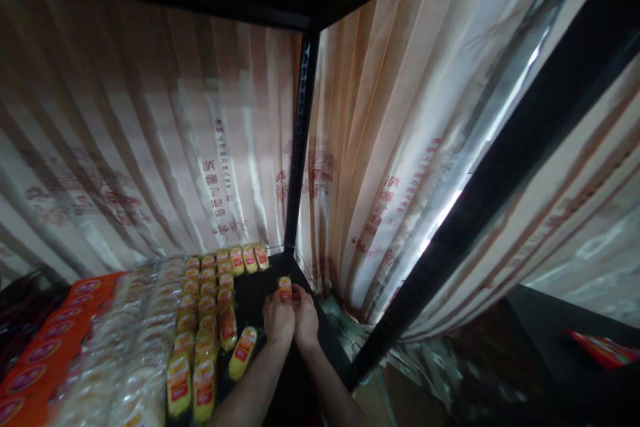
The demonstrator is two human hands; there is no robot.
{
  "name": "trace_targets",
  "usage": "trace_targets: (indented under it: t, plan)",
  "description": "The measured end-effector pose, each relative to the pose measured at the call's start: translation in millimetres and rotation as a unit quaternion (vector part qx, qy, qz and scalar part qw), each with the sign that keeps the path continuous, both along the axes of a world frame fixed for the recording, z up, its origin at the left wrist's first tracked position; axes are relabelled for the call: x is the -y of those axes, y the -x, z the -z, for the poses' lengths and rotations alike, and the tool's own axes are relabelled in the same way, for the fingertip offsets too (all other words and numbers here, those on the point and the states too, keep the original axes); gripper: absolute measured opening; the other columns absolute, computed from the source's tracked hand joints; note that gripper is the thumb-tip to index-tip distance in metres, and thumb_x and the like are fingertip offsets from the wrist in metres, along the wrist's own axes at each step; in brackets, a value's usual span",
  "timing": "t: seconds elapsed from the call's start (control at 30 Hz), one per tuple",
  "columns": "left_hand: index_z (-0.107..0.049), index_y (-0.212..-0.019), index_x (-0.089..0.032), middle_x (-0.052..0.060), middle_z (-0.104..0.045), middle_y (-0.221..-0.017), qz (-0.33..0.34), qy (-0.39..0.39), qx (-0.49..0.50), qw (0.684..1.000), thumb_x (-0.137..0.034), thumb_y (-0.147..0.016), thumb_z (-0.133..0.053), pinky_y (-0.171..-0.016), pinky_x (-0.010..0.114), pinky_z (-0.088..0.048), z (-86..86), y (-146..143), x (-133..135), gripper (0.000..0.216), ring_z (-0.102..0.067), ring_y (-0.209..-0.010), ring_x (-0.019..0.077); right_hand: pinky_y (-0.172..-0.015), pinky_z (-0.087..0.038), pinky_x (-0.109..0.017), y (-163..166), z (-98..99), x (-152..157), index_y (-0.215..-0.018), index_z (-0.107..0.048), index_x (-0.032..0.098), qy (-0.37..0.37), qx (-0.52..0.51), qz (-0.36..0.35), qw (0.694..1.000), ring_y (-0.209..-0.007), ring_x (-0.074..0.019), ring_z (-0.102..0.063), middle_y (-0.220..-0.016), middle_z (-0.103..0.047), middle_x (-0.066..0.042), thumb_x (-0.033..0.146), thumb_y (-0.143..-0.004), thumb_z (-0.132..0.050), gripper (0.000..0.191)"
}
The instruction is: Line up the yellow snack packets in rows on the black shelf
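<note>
Both my hands meet near the back right corner of a dark shelf (260, 293). My left hand (278, 320) and my right hand (305, 317) are closed together on one small yellow snack packet (285, 287) with a red label, held at the fingertips. Rows of the same yellow packets (205, 320) lie to the left of my hands. One loose packet (243, 351) lies at an angle beside my left forearm.
Clear-wrapped pale goods (135, 347) and orange-red boxes (45, 353) fill the shelf's left part. A black corner post (299, 147) stands behind my hands, a thick black post (500, 167) runs diagonally on the right. Printed plastic curtain (150, 147) hangs behind the shelf.
</note>
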State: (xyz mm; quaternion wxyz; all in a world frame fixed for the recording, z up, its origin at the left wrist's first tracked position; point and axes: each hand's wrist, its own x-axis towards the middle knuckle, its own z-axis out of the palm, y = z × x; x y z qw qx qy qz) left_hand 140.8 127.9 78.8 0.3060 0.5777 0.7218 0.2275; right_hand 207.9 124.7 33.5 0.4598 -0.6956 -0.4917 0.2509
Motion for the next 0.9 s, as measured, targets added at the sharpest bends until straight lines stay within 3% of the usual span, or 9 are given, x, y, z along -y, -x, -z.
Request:
trace_targets:
  t: [0.2, 0.43, 0.7, 0.9]
  plan:
    - [-0.055, -0.117, -0.010, 0.012, -0.060, -0.120, -0.021, -0.016, 0.084, 0.996, -0.017, -0.086, -0.036, -0.094, 0.021, -0.038, 1.0, -6.0, -40.8, 0.037, -0.053, -0.114, 0.0161, -0.078, -0.048, -0.032, 0.1, 5.8, -46.7, -0.109, -0.060, 0.013, -0.095, 0.021, 0.021, 0.995, -0.084, -0.0205, -0.061, -0.093, -0.061, -0.009, 0.022, -0.071, -0.045, 0.042]
    - [-0.052, -0.119, -0.014, 0.009, -0.058, -0.125, -0.047, -0.066, 0.191, 0.978, -0.015, -0.084, -0.037, -0.094, 0.021, -0.040, 14.2, -4.7, -77.1, 0.038, -0.054, -0.114, 0.0131, -0.076, -0.049, -0.028, 1.4, 8.2, -96.4, -0.113, -0.058, 0.019, -0.121, 0.063, -0.002, 0.991, -0.084, -0.0169, -0.059, -0.098, -0.059, -0.006, 0.012, -0.070, -0.044, 0.046]
    - [-0.051, -0.122, -0.008, 0.012, -0.053, -0.130, -0.042, -0.052, 0.179, 0.982, -0.015, -0.084, -0.035, -0.099, 0.021, -0.037, 9.3, 4.7, -96.4, 0.042, -0.049, -0.120, 0.0147, -0.078, -0.049, -0.029, 6.8, 12.8, -123.7, -0.113, -0.057, 0.017, -0.112, 0.076, -0.021, 0.991, -0.085, -0.0168, -0.060, -0.099, -0.058, -0.008, 0.011, -0.075, -0.044, 0.041]
    - [-0.049, -0.124, -0.006, 0.013, -0.051, -0.132, -0.020, -0.061, 0.096, 0.993, -0.012, -0.084, -0.034, -0.104, 0.023, -0.031, 5.7, 9.9, -96.8, 0.043, -0.043, -0.125, 0.0156, -0.074, -0.049, -0.028, 10.6, 13.3, -121.6, -0.111, -0.058, 0.020, -0.078, 0.119, -0.018, 0.990, -0.083, -0.0163, -0.060, -0.096, -0.057, -0.006, 0.015, -0.079, -0.044, 0.035]
